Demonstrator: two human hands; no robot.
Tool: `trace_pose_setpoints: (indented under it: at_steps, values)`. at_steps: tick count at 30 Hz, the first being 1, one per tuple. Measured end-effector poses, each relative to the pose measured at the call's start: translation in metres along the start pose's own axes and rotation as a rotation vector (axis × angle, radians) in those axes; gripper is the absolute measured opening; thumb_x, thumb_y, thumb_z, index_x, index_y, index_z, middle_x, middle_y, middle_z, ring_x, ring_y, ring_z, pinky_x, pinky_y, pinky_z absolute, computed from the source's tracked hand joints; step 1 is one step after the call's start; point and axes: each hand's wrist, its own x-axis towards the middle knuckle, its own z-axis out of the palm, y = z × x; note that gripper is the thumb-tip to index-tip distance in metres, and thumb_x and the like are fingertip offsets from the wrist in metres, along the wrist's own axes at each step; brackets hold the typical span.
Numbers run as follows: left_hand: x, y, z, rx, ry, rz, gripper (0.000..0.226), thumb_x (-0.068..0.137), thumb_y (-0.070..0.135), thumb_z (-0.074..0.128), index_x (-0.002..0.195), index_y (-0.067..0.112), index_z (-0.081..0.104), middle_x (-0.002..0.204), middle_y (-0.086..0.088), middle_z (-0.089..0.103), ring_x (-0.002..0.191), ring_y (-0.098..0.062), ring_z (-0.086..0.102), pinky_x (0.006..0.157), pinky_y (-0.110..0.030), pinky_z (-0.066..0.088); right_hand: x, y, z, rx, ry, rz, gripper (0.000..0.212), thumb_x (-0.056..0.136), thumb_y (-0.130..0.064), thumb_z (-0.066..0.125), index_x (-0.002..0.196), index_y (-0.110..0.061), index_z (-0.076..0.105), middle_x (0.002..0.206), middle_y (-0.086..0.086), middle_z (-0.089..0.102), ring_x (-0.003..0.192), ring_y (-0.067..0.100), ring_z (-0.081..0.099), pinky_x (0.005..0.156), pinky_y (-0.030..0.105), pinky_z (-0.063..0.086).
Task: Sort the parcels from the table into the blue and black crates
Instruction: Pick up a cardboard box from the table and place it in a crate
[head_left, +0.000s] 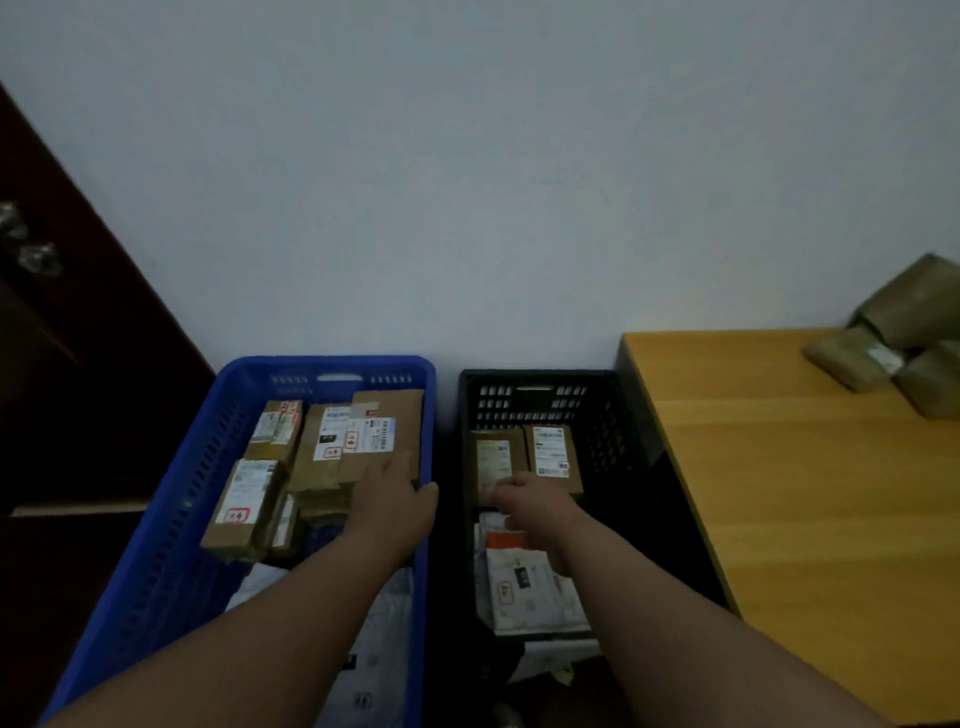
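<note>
A yellow wooden table (810, 499) stands against the pale wall, at the right of the view. A small heap of brown parcels (904, 338) lies on its far right corner, touching one another, and one of them shows a white label. The black crate (618, 415) sits just beside the table's left edge.
</note>
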Motion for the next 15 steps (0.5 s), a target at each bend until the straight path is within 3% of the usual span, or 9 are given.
trace_pose_setpoints:
  at_steps: [2, 4, 7, 11, 15]
  values:
    - [-0.012, 0.017, 0.007, -0.016, -0.039, 0.033, 0.054, 0.097, 0.031, 0.050, 0.144, 0.009, 0.038, 0.146, -0.019, 0.040, 0.132, -0.035, 0.039, 0.110, -0.040, 0.034, -0.018, 0.014, -0.019, 0.021, 0.034, -0.007, 0.018, 0.093, -0.029, 0.060, 0.107, -0.019, 0.058, 0.105, 0.002, 0.059, 0.087, 0.013, 0.056, 0.066, 0.026, 0.046]
    - [-0.023, 0.038, 0.017, -0.061, -0.065, 0.070, 0.054, 0.098, 0.029, 0.051, 0.146, 0.010, 0.037, 0.149, -0.017, 0.039, 0.134, -0.032, 0.039, 0.109, -0.037, 0.035, -0.033, 0.028, -0.042, 0.041, 0.069, 0.007, 0.020, 0.093, -0.031, 0.059, 0.110, -0.021, 0.055, 0.108, 0.000, 0.055, 0.095, 0.017, 0.055, 0.073, 0.029, 0.048]
    - [-0.037, 0.071, 0.038, -0.114, -0.086, 0.144, 0.048, 0.097, 0.025, 0.052, 0.143, 0.012, 0.043, 0.140, -0.012, 0.051, 0.116, -0.021, 0.051, 0.087, -0.026, 0.038, -0.050, 0.049, -0.080, 0.048, 0.134, 0.012, 0.030, 0.096, -0.036, 0.057, 0.122, -0.022, 0.053, 0.111, -0.001, 0.052, 0.101, 0.019, 0.054, 0.081, 0.034, 0.048]
    - [-0.051, 0.121, 0.083, -0.149, -0.141, 0.149, 0.043, 0.098, 0.028, 0.051, 0.138, 0.013, 0.048, 0.131, -0.009, 0.057, 0.109, -0.020, 0.054, 0.086, -0.026, 0.039, -0.071, 0.083, -0.138, 0.003, 0.254, -0.013, 0.035, 0.098, -0.034, 0.052, 0.128, -0.015, 0.055, 0.117, 0.003, 0.057, 0.111, 0.023, 0.056, 0.097, 0.041, 0.048]
    - [-0.060, 0.183, 0.144, -0.218, -0.218, 0.139, 0.035, 0.100, 0.031, 0.049, 0.131, 0.016, 0.054, 0.126, -0.005, 0.057, 0.095, -0.015, 0.053, 0.074, -0.026, 0.041, -0.085, 0.126, -0.214, 0.048, 0.322, 0.015, 0.034, 0.100, -0.029, 0.050, 0.127, -0.010, 0.056, 0.114, 0.006, 0.057, 0.105, 0.025, 0.056, 0.082, 0.038, 0.046]
